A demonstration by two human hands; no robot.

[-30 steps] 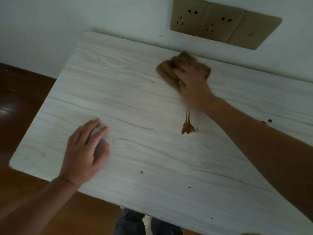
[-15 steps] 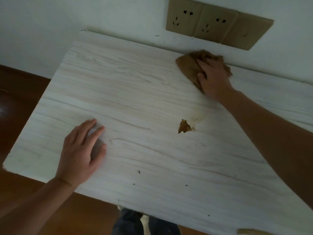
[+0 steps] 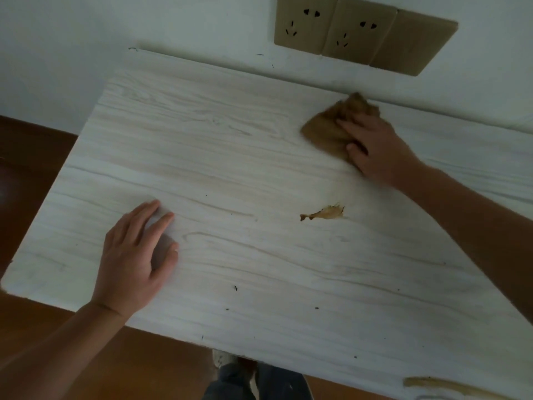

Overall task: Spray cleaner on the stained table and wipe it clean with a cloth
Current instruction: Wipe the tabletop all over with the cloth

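Brown cloth point(image 3: 326, 131), bunched and crumpled, sits at far right of the white woodgrain desk point(image 3: 230, 140) by the wall, under the right hand point(image 3: 377, 151), fingers straight, pressing down. Tan stain point(image 3: 324, 212) mid-desk, apart from cloth. Left hand point(image 3: 132, 255) spread flat, near-left.

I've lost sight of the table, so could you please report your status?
Left hand flat on table. Right hand presses cloth at far edge. Brown stain mid-table, apart from cloth; second smear at near right edge. Nothing between cloth and stain.
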